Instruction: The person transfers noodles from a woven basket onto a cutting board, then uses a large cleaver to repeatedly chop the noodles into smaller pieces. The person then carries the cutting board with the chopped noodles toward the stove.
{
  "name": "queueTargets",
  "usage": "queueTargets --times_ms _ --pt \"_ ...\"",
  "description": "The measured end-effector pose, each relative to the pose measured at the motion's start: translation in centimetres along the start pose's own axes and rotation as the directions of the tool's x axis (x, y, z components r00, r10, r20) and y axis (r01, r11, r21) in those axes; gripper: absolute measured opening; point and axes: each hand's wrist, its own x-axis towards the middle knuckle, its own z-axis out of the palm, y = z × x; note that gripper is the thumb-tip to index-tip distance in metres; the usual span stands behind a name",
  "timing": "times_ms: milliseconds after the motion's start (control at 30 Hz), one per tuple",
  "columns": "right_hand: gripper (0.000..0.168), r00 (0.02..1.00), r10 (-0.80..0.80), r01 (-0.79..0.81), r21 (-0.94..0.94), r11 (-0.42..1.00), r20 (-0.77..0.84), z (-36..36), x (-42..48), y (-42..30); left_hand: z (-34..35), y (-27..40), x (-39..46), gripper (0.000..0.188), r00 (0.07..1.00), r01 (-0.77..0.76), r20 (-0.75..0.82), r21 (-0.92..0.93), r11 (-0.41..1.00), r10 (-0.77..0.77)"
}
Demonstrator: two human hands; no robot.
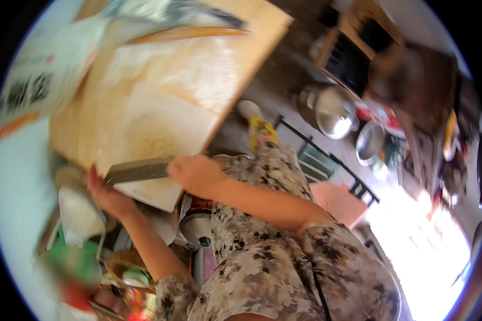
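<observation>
A broad grey metal blade [136, 171], apparently a cleaver, lies low across a white cutting board [154, 194]. My right hand [197, 175] is closed around its near end, where the handle is hidden by my fingers. At the blade's other end is my left hand [111, 198], one digit pointing up; blur hides whether it grips the blade or only touches it. Pale, finely chopped bits [152, 145] are scattered on the board just beyond the blade. The board rests on a wooden tabletop [80, 124] dusted with white flour [209, 68].
A rolling pin-like wooden stick [188, 34] and plastic bag [156, 10] lie at the far side. A printed sack [44, 76] stands left. Below the table edge are a lidded pot [197, 230] and basket [122, 265]. Metal pots [333, 112] sit on the floor right.
</observation>
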Motion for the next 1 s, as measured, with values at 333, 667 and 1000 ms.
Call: queueTargets --times_ms 333,667,1000 --pt "0.017 0.925 -0.246 0.295 -0.139 0.945 0.29 -4.1 7.4 -0.8 -6.2 -2.4 1.6 0.027 0.983 -0.049 0.167 -0.123 0.991 0.07" --pt "0.025 0.763 -0.325 0.55 -0.297 0.781 0.559 -1.7 12.4 -0.9 -8.1 -11.1 -1.5 0.021 0.999 0.049 0.032 -0.238 0.97 -0.042" --pt "0.027 0.749 -0.424 0.648 -0.43 0.629 0.509 -0.2 12.0 0.0 -7.7 -13.1 -2.4 0.039 0.991 -0.129 -0.012 -0.209 0.969 0.13"
